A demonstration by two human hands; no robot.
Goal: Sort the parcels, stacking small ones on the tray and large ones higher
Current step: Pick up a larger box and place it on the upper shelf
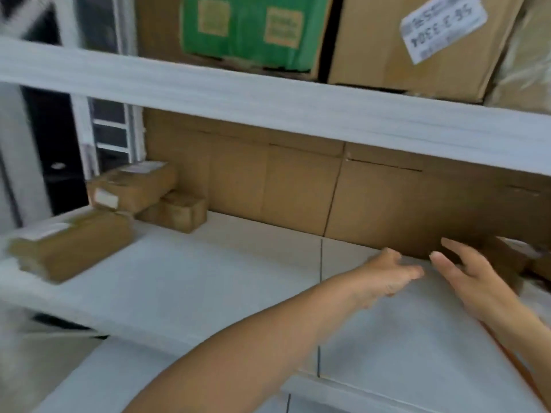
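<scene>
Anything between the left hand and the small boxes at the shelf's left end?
Nothing. The head view shows only bare white shelf, crossed by one panel seam, between the left hand and the small boxes.

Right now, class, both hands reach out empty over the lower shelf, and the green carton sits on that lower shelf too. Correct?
Not quite. The head view shows the green carton on the upper shelf. The left hand and right hand do reach out empty over the lower shelf.

Three small parcels (131,189) lie left on the shelf (208,278), large boxes (417,40) stand above.
</scene>
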